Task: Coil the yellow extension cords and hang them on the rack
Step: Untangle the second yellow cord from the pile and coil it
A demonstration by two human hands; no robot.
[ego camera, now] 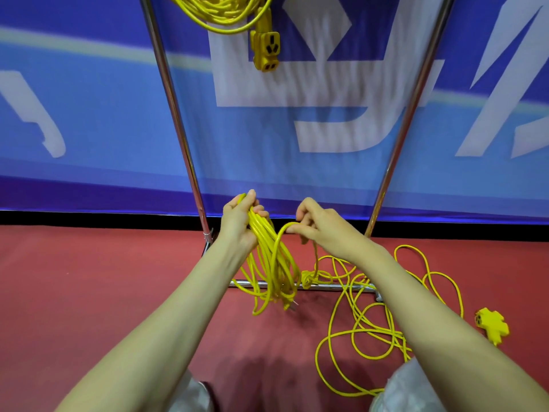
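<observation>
Rack point(175, 114) holds 1 coiled cord point(219, 10); L hand point(237, 221) grips coil point(269, 263), R hand point(323, 227) pinches loop point(280, 234).

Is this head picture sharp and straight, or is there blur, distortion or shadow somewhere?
Head view: the left hand, the right hand and the coiled yellow extension cord are sharp; the banner's white lettering looks streaked; the rack poles splay outward, wide-angle distortion; a soft shadow lies on the red floor.

Head-worn view — faces forward-down, seemingly low, close to rack point(177, 114).
</observation>
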